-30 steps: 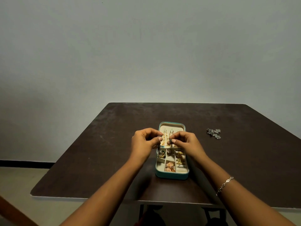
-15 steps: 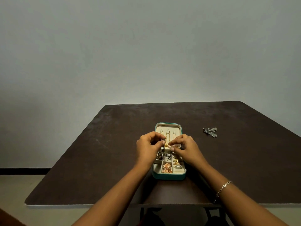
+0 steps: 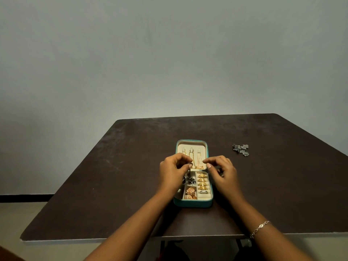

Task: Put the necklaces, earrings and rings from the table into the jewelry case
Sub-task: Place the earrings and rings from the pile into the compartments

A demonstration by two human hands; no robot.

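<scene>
1. Pinching a small dark piece of jewelry (image 3: 190, 163) between thumb and forefinger, the left hand (image 3: 174, 173) hovers over the open teal jewelry case (image 3: 194, 203). Its other fingers are curled in.
2. The right hand (image 3: 225, 175) sits just right of that pinch and apart from it. Its fingers are loosely curled, with the thumb and forefinger tips close together, and nothing shows between them.
3. Beyond both sets of fingertips is the case's cream-lined lid, with gold necklaces (image 3: 197, 161) hanging in it.
4. Nearer the person than the fingertips are the case's compartments. Gold rings (image 3: 203, 180) sit in a column just below the right thumb. Dark beaded pieces (image 3: 191, 180) lie beside the left palm. Rose-gold earrings (image 3: 190, 193) lie closest to the wrists.
5. A cluster of silver earrings (image 3: 241, 149) lies on the dark table (image 3: 113, 185), well to the right of the right hand's fingers and a little farther away.
6. A silver bracelet (image 3: 260, 227) circles the right wrist.
</scene>
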